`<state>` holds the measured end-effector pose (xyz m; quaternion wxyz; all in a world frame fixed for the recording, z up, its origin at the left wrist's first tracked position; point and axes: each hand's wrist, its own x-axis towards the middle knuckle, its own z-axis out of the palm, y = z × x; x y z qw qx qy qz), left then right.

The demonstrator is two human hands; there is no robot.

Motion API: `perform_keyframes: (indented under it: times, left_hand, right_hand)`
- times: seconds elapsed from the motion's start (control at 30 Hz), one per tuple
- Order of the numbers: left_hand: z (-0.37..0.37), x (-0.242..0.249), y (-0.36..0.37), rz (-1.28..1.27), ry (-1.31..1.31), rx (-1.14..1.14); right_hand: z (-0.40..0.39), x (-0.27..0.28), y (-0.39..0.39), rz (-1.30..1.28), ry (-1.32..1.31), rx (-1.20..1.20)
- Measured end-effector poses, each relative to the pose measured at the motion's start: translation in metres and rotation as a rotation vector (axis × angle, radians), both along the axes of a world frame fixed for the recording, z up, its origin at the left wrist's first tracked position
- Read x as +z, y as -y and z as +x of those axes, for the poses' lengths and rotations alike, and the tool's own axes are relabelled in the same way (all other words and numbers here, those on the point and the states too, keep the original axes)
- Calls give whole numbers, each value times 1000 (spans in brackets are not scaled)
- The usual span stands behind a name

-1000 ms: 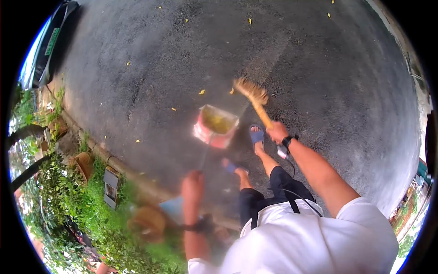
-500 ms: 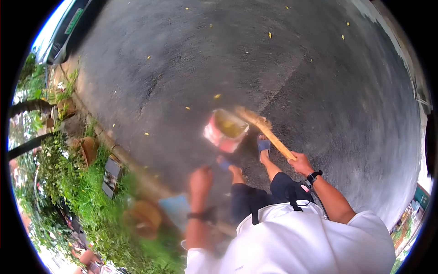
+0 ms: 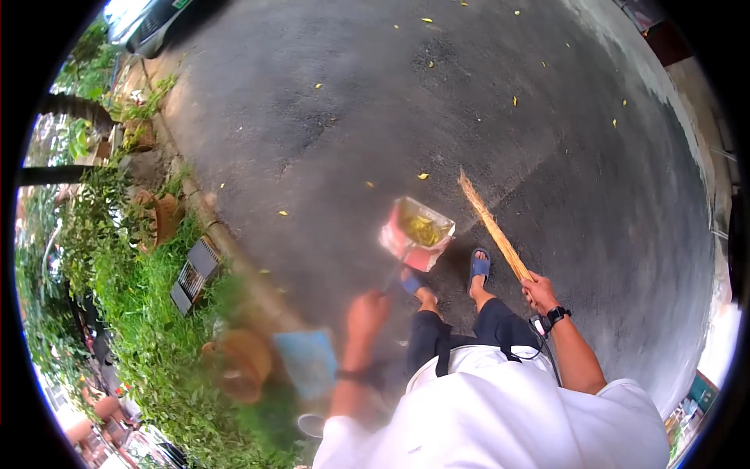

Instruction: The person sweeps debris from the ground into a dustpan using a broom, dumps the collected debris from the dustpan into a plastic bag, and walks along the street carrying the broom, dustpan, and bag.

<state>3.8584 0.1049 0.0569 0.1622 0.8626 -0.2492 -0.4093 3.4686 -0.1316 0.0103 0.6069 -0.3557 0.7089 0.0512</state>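
Observation:
My right hand (image 3: 537, 291) is wrapped round one end of a straw broom (image 3: 500, 234), whose thin tip points forward and slightly left over the asphalt. My left hand (image 3: 367, 314), blurred, is closed round a thin dark handle that runs toward a red and white dustpan (image 3: 428, 258). Yellow leaves (image 3: 423, 230) lie inside this dustpan, which is in front of my feet. The broom is apart from it, to its right. Just beyond the dustpan, a single yellow leaf (image 3: 423, 177) lies on the ground.
Scattered yellow leaves dot the dark asphalt (image 3: 351, 117) ahead. A kerb (image 3: 205, 207) edges the plants (image 3: 144, 289) on the left, with clay pots (image 3: 160, 220) and a light blue sheet (image 3: 306, 361). A parked car (image 3: 148, 23) stands far left; a wall (image 3: 707, 156) runs along the right.
The broom has swung from beside the dustpan's rim to point further forward, away from it. The view has shifted, so the dustpan, feet and hands appear further right.

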Motion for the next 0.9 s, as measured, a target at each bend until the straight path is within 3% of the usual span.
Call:
perform_keyframes:
  times: [0.3,0.4,0.63,0.7,0.8,0.87,0.9]
  left_hand:
    - [62,16,-72,-172,1,168]
    - [84,14,-75,-51,-35,213]
    - [140,-35,-90,-73,51,270]
    - [155,-25,-67,19,-6,349]
    - [167,-50,-63,-1,19,326]
    - [178,-46,-51,22,12,289]
    - [183,-44,-45,30,10,294]
  right_hand:
    - [97,-64,31,43,46,-57]
    - [134,-92,57,53,36,-84]
    - [230,-167,111,109,72,-118]
    - [254,-196,103,190,120,-165]
    - [296,-201,61,341,230,-262]
    - [299,-201,30,426,218,-70]
    - [295,-192,19,491,233,-85]
